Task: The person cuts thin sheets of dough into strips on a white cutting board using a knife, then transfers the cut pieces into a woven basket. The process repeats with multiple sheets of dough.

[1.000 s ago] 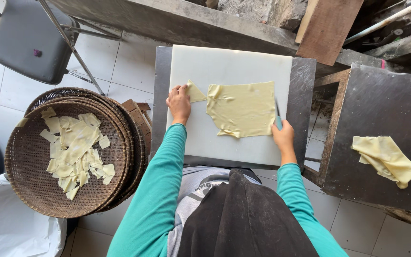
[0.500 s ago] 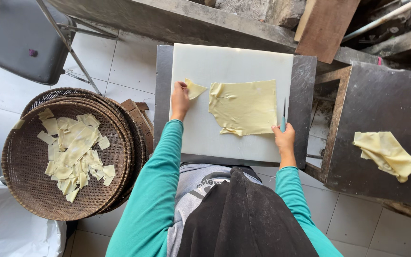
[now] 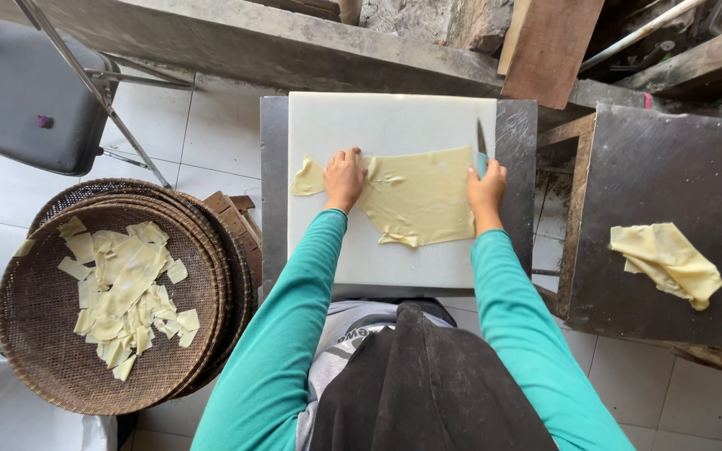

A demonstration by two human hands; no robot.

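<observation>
Hands: two, a left hand (image 3: 343, 178) and a right hand (image 3: 485, 189)
Knives: one knife (image 3: 480, 144)
Cutting boards: one white cutting board (image 3: 394, 117)
Dough sheets on the board: one large dough sheet (image 3: 424, 199), one small cut piece (image 3: 307, 179)
Woven trays: a stack of woven trays (image 3: 52, 351), number unclear
Cut pieces in the top tray: many
Crumpled dough: one crumpled dough sheet (image 3: 667, 261)
Chairs: one folding chair (image 3: 31, 96)

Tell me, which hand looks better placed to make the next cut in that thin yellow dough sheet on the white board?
Probably the right hand: it grips the knife at the right edge of the thin yellow dough sheet. The left hand lies flat on the sheet's left part, pinning it to the white cutting board.
</observation>
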